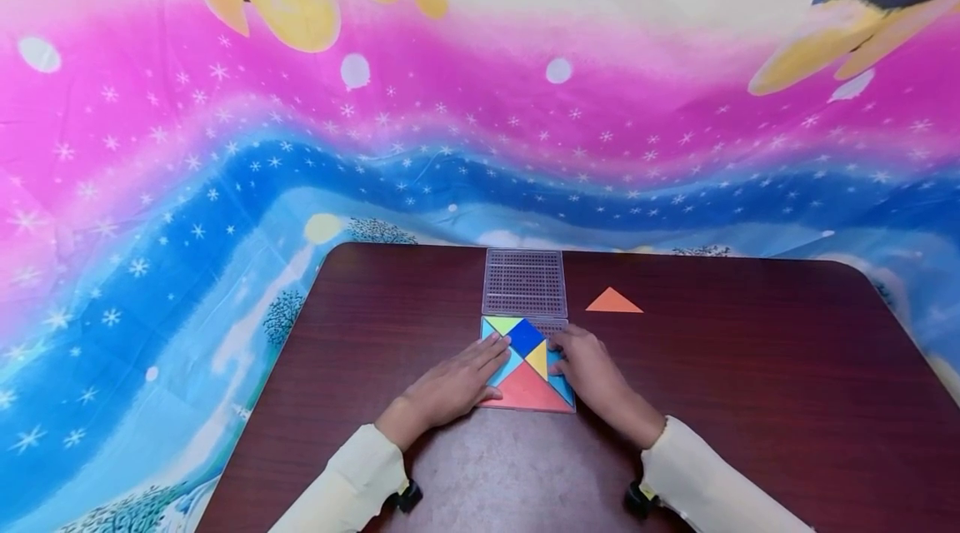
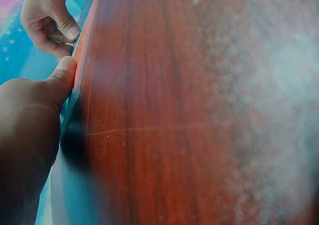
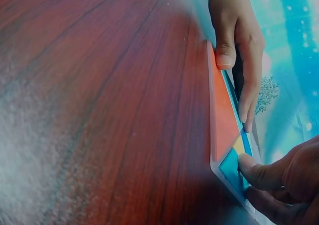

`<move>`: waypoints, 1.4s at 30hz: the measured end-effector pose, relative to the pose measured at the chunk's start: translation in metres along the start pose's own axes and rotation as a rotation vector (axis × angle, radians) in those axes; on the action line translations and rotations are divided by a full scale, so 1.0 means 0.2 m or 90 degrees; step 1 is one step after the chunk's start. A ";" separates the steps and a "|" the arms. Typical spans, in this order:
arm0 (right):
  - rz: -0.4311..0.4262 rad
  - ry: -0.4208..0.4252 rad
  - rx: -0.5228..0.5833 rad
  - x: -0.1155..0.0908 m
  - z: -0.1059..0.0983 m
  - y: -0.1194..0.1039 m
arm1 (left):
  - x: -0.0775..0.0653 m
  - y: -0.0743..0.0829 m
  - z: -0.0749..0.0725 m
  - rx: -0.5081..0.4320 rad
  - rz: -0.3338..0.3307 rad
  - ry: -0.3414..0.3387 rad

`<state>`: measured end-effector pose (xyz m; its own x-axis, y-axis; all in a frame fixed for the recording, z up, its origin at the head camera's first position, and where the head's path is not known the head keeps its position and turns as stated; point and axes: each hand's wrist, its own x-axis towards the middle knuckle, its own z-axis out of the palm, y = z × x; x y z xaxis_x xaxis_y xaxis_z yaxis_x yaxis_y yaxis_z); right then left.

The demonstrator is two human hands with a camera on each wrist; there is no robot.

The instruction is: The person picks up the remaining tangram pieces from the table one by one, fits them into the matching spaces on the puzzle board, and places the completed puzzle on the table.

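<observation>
A flat clear plastic case (image 1: 567,325) lies open on the table, its lower half filled with coloured tangram pieces. My left hand (image 1: 459,383) rests on the left side of them, fingers extended over the light-blue pieces towards the blue square (image 1: 527,338), thumb on the red triangle (image 1: 527,390). At the right edge my right hand (image 1: 600,375) bends its fingers about a teal-blue piece (image 3: 231,167); the thumb lies on it in the right wrist view. A yellow triangle (image 1: 537,360) and a green triangle (image 1: 504,323) sit beside the square. The case's upper right corner shows bare grid.
The case's gridded lid (image 1: 524,283) lies folded back towards the far edge. An orange triangle (image 1: 613,300) lies apart on the dark wood table (image 1: 750,366), to the right. A patterned cloth (image 1: 480,141) hangs behind the table.
</observation>
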<state>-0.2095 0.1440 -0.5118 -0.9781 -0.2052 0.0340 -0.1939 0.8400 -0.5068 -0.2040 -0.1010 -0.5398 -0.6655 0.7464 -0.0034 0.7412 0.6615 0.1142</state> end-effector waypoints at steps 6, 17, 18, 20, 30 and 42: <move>0.007 -0.001 0.001 0.00 -0.01 -0.01 | 0.00 0.00 -0.01 -0.002 -0.004 -0.002; -0.024 0.086 -0.029 0.12 -0.14 0.13 | 0.00 0.00 0.00 -0.002 0.002 -0.008; -0.027 0.103 -0.039 0.15 -0.17 0.17 | 0.00 0.00 0.00 -0.002 0.001 -0.008; -0.018 0.116 -0.054 0.21 -0.22 0.25 | 0.00 0.00 0.00 -0.003 0.000 -0.009; 0.070 -0.028 -0.083 0.39 -0.31 0.50 | -0.01 0.00 0.00 -0.012 0.010 0.005; 0.101 -0.093 -0.005 0.42 -0.36 0.51 | 0.00 0.00 0.00 -0.007 0.013 0.014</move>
<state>-0.3167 0.2487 -0.4994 -0.9754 -0.1401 -0.1705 -0.0398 0.8716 -0.4886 -0.2040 -0.1018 -0.5391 -0.6524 0.7576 0.0208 0.7536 0.6454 0.1247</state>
